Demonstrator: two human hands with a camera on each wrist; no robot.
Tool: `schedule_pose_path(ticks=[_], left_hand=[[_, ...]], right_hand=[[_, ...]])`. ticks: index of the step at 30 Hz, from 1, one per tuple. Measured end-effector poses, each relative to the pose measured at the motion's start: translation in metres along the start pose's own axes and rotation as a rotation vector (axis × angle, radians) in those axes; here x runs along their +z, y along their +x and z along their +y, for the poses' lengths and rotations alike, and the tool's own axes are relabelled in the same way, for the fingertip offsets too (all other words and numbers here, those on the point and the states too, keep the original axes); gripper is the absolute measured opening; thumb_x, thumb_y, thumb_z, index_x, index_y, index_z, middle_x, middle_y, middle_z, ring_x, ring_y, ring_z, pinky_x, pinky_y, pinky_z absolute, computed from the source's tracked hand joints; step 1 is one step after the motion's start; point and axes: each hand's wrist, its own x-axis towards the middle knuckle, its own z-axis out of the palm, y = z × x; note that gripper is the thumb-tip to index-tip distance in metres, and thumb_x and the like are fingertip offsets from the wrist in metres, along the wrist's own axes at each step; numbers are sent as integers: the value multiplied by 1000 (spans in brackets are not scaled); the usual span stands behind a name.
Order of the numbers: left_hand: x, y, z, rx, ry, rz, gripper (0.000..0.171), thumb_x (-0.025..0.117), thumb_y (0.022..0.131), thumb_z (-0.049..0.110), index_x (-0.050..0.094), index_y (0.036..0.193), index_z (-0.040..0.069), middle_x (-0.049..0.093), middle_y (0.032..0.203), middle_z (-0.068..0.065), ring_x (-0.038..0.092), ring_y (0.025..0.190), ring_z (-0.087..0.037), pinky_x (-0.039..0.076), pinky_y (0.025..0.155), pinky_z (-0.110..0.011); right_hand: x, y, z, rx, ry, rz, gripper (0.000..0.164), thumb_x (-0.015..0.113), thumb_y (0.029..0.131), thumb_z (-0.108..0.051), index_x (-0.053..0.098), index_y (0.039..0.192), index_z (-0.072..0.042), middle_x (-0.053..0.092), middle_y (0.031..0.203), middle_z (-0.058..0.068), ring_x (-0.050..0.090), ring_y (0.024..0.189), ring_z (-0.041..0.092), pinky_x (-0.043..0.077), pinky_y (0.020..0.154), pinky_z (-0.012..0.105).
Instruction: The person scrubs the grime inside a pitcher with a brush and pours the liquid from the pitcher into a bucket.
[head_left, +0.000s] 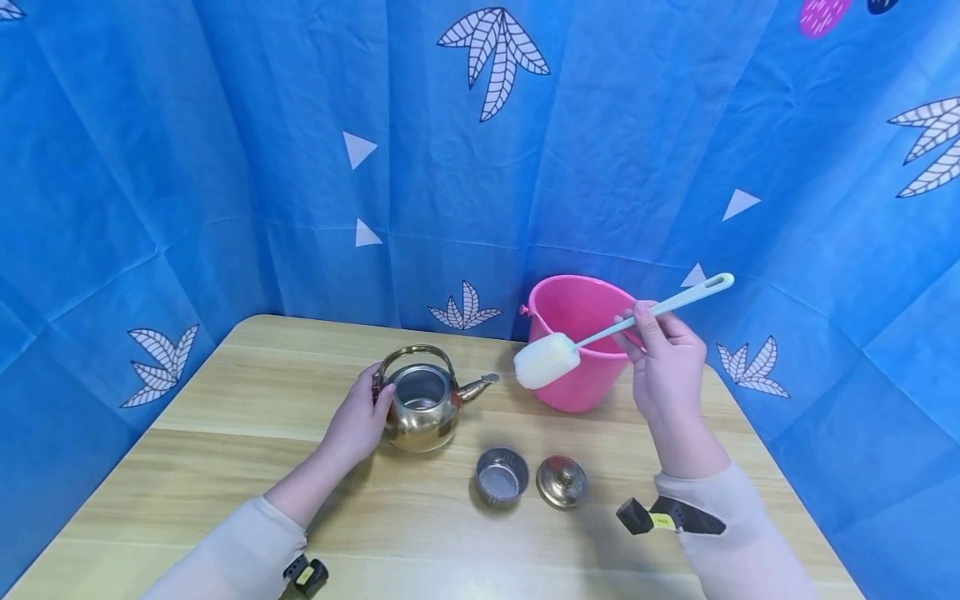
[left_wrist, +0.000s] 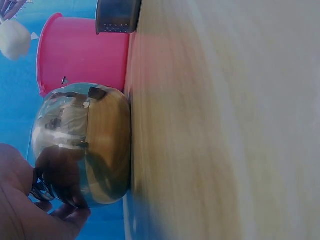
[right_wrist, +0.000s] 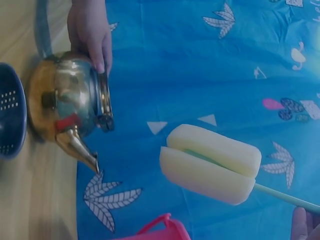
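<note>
My left hand grips a brass-coloured kettle on its left side, at the base of the raised handle. The kettle stands upright and uncovered on the table, its spout pointing right. A long-handled sponge brush is pinched in my right hand, held up in the air. Its pale sponge head faces left toward the kettle and overlaps the pink bucket in the head view. In front of the kettle sit a small metal strainer and, beside it, a knobbed lid.
A pink bucket stands at the back right of the wooden table, behind the brush. Blue patterned cloth hangs around the table's back and sides.
</note>
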Motion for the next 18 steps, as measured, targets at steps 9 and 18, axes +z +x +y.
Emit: schedule_pose_path(ticks=[9, 18], left_hand=[[1, 1, -2, -1, -4, 9, 57, 42, 109, 25, 24, 153, -5, 41, 147, -32, 40, 136, -49, 31, 113, -60], [1, 1, -2, 4, -2, 3, 57, 42, 109, 25, 24, 153, -6, 37, 150, -33, 38, 137, -49, 31, 113, -60]], right_hand=[[-16, 3, -11, 30, 50, 52, 36, 82, 82, -18, 74, 112, 0, 72, 96, 11, 72, 91, 20, 57, 84, 34], [-36, 9, -21, 22, 148, 77, 26, 78, 85, -12, 74, 106, 2, 72, 88, 10, 73, 81, 19, 59, 80, 34]])
